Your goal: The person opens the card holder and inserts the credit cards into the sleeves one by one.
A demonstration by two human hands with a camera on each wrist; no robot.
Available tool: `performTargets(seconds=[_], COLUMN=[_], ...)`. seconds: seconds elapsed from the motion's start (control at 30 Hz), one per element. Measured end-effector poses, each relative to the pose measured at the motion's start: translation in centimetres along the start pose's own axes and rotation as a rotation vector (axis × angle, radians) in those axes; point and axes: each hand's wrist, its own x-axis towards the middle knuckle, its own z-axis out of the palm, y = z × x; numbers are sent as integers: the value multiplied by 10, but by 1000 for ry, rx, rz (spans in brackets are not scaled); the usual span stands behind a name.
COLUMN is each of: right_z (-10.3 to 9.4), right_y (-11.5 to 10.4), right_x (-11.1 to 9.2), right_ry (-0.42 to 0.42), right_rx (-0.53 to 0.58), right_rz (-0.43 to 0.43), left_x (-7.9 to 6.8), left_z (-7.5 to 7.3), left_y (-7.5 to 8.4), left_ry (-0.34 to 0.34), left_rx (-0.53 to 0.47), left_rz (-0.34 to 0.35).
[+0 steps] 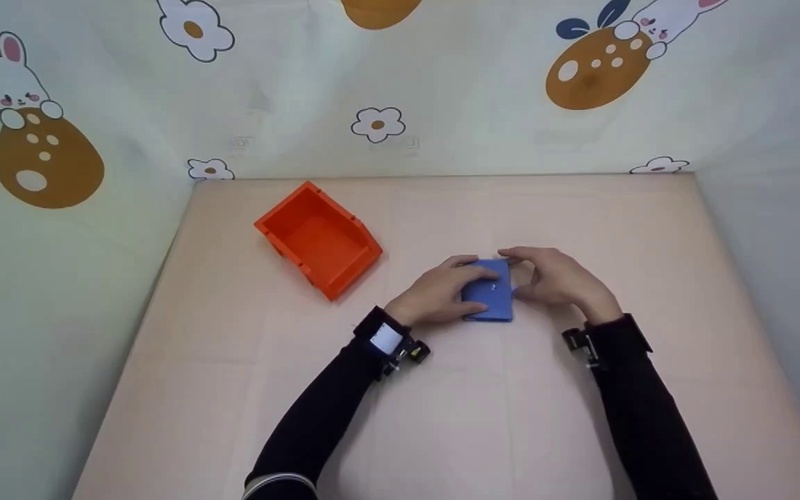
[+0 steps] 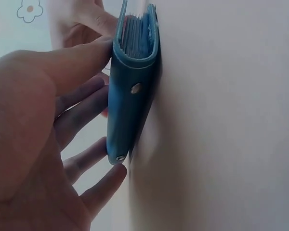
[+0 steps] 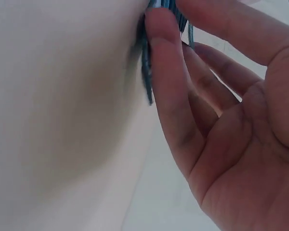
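Note:
A blue card holder lies on the table with its cover facing up. From its left side my left hand holds it, with thumb and a finger on the cover and another finger by the far edge. The left wrist view shows the card holder's spine with metal snaps, and layered sleeves between its covers. At its right edge, my right hand has its thumb and fingers around the opening side. In the right wrist view, those fingers pinch near a narrow blue flap; most of the card holder is hidden there.
An orange bin stands at an angle on the table, to the left of and beyond the hands. The pale tabletop ends at a back wall printed with rabbits and flowers. Side walls rise at left and right.

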Motion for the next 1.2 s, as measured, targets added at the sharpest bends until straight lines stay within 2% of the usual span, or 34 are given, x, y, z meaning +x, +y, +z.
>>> performTargets(seconds=[0.17,0.27,0.33,0.4,0.63,0.83,0.93,1.07,1.2], right_z=[-5,-6,-6,-7,-10,-13,-11,-6,1], right_y=[4,8,10,12,15,24,28,30,26], right_x=[-3,-4,-4,-4,-3,-4,-3,0,5], right_ry=[59,57,43,20,-64,-154,-183,-166,-73], right_rx=[-73,-92,-77,-20,287,344,429,573,532], right_rz=[71,118,118,106,75,25,-10,-25,-66], left_x=[1,0,0,0,1,1,1,1,2], left_z=[1,1,1,2,4,4,5,6,6], left_y=[2,3,3,3,3,3,2,1,2], left_ry=[17,25,27,31,36,39,46,58,58], left_rx=[-6,-26,-44,-62,-96,-107,-109,-112,-119], left_rz=[-16,-23,-27,-29,-36,-43,-35,-22,-27])
